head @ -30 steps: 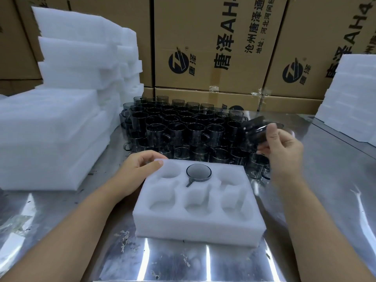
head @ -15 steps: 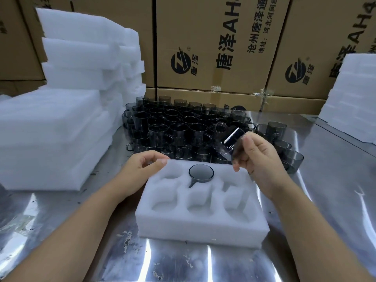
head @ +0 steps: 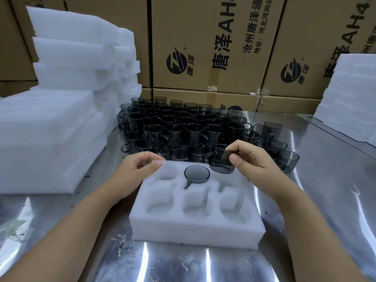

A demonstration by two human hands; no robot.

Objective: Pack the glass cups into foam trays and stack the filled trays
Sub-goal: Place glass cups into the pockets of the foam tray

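At centre frame the right hand (head: 256, 161) pinched a tilted glass cup (head: 220, 164) over the foam tray (head: 195, 226)'s upper-right pocket. The left hand (head: 134, 171) gripped its upper-left corner. A second cup (head: 197, 174) sat in the upper-middle pocket.

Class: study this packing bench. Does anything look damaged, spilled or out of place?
Only minor things: pale crumbs, likely foam, litter the metal table before the foam tray, and the rear-left foam stack sits unevenly. No cups look broken.
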